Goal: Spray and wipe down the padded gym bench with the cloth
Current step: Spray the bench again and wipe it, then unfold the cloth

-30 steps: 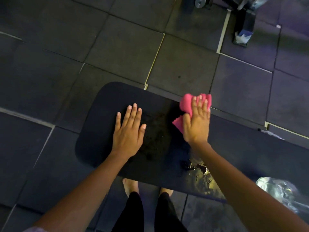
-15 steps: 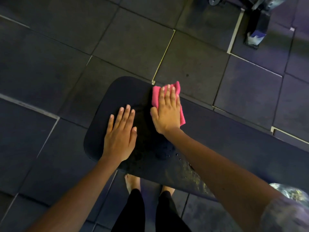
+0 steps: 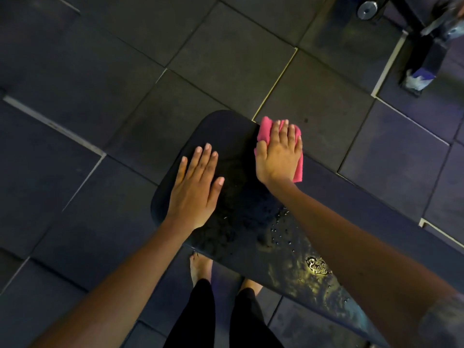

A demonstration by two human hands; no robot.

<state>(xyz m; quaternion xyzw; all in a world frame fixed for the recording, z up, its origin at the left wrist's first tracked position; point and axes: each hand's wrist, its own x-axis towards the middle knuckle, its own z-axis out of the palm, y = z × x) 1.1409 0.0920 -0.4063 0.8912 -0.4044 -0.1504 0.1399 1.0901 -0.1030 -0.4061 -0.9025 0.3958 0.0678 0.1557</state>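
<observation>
The folded pink cloth [image 3: 266, 128] has slid right along the far edge, away from the left hand [image 3: 194, 189]. That hand lies flat, fingers straight, on the rounded end of the black padded worktop [image 3: 226, 131]. The worktop's long axis runs toward the lower right, where the forearm hides part of it and the frame cuts it off. The right hand [image 3: 278, 156] presses flat on the cloth, covering most of it. The cloth's length points away from the person. Droplets [image 3: 281, 229] glisten near the wrist.
</observation>
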